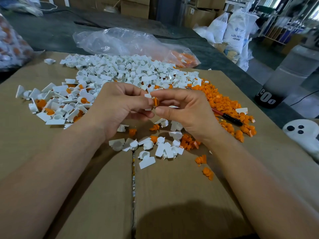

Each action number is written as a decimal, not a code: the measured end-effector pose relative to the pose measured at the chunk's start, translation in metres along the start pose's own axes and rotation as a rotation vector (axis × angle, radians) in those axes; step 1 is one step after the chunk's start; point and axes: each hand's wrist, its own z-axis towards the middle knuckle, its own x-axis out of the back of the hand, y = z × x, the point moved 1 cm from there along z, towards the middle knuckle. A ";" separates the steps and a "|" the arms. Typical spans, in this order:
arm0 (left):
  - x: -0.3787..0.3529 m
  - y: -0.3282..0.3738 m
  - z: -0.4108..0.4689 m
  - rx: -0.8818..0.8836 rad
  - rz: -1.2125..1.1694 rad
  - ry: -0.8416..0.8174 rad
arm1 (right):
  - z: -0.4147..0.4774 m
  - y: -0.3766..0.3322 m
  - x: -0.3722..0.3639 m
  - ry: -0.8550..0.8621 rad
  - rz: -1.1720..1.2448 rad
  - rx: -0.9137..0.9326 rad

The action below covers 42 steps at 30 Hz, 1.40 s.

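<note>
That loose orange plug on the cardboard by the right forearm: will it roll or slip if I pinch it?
Probably light and stiff: the orange plug looks like small moulded plastic. Its ribbed, round body may roll on the flat cardboard, though the ribs should give grip. The right hand pinches a second plug against the left hand's white piece.

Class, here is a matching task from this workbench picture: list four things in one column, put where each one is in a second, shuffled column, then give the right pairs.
Column A
1. orange plug
2. white plastic part
3. red and black tool
4. clear plastic bag

Column B
a. lying beyond the white pile, at the far side
b. pinched by the right hand
c. held at the fingertips of the left hand
d. lying at the near edge of the orange pile

Pairs: 1-b, 2-c, 3-d, 4-a
</note>
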 end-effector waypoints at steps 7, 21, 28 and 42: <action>-0.002 -0.001 0.000 0.031 -0.033 -0.003 | 0.001 0.000 -0.002 0.103 -0.048 -0.008; -0.003 -0.001 -0.001 0.028 0.001 0.017 | 0.001 0.000 0.000 0.103 -0.091 -0.035; -0.003 -0.002 0.000 0.042 -0.016 0.025 | 0.000 -0.004 -0.002 0.073 -0.141 -0.054; 0.001 -0.004 0.004 0.034 -0.123 0.080 | -0.005 -0.004 0.082 -0.064 -1.099 -0.825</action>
